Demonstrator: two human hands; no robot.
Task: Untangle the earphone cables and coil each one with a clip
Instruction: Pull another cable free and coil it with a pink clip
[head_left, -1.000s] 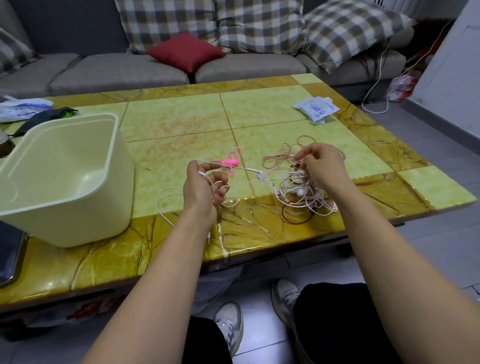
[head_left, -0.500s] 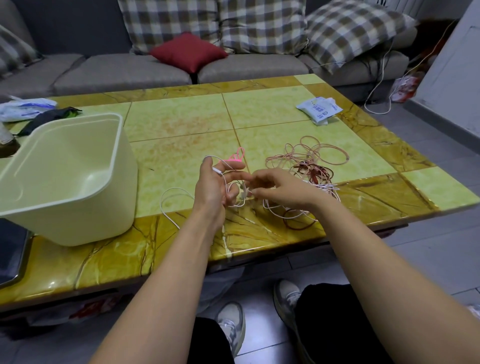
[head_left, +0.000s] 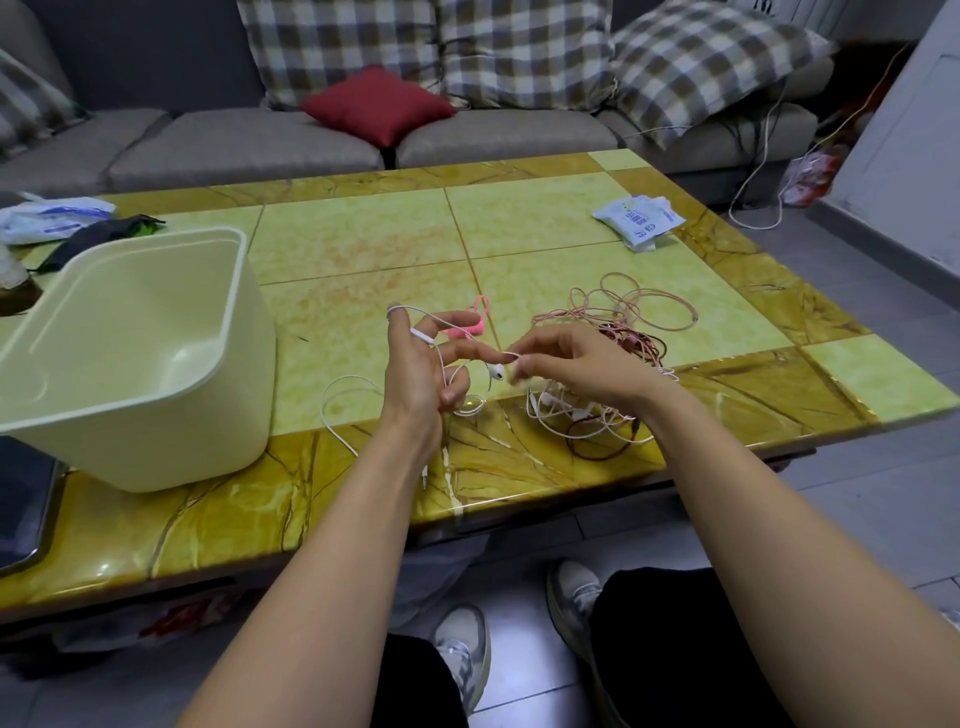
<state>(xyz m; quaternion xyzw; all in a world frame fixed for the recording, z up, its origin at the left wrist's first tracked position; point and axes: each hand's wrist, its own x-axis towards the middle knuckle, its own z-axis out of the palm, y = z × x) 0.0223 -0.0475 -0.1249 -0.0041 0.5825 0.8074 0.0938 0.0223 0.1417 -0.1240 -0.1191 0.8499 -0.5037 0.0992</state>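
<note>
Fingers (head_left: 399, 328) spread wider through white cable (head_left: 422, 335).

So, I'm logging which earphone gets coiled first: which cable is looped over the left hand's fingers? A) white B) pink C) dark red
A: the white cable runs over a raised fingertip of the left hand and down its palm; the pink cable and dark red cable lie tangled on the table.

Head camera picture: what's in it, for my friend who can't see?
Two hands work a white earphone cable above a tiled table: the left hand has it looped over its fingers, the right hand pinches it. A tangle of pink and white cables lies by the right hand.
</note>
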